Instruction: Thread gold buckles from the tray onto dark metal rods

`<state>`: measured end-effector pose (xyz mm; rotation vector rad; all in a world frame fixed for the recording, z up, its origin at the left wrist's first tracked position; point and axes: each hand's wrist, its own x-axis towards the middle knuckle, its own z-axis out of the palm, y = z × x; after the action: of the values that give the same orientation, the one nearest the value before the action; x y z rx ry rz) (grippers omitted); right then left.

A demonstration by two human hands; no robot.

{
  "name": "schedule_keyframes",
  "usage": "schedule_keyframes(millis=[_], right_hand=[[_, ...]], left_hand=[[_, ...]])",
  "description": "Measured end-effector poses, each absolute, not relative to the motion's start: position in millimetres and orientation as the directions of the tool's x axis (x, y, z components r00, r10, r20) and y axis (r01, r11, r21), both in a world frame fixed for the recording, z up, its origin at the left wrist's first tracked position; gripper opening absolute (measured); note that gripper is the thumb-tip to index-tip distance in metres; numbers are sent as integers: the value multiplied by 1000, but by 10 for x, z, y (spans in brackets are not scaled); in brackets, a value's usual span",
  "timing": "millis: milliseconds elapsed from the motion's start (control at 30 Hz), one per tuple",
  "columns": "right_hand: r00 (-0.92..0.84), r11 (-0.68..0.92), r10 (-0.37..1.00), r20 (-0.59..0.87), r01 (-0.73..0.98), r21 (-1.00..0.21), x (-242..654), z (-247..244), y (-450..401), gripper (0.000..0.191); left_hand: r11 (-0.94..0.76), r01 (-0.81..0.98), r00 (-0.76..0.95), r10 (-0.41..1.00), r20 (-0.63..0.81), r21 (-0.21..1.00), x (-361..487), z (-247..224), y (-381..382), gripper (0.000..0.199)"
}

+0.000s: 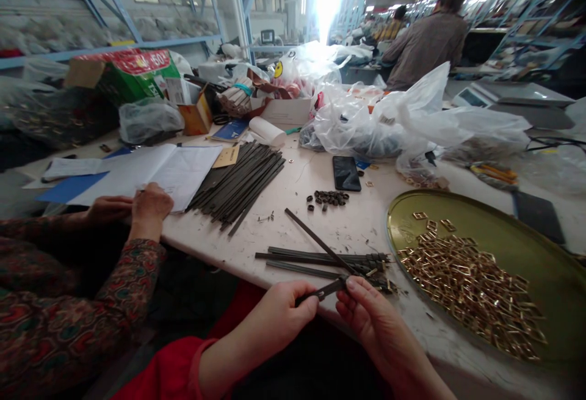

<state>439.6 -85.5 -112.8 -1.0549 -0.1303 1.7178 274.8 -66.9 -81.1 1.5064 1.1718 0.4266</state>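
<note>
Head-worn view, forward and down.

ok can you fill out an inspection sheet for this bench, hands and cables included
Surface: white tabletop, littered with small dark scraps
Work pieces: held strip; pile of dark strips; small dark loops; gold rectangular buckles heaped on a round tray
Clutter: black smartphone, clear plastic bags
Hands: left hand and right hand both pinch the held strip
Cables: thin dark cord at far right, where it leads unclear
Surroundings: co-worker's hand on an open notebook; another person, back turned; blue shelving
</note>
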Motion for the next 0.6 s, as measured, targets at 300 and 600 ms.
schedule_keyframes(millis=[300, 600], right_hand=[[-99, -502, 862, -498, -306, -809, 4488, -1104, -875, 36], [-113, -500, 850, -515, -480, -721, 4438, -1046, -889, 22]], left_hand=[[120, 487, 457, 810, -369, 865, 2678, -768, -673, 23], [28, 548, 351, 900, -260, 836, 2687, -734, -690, 23]])
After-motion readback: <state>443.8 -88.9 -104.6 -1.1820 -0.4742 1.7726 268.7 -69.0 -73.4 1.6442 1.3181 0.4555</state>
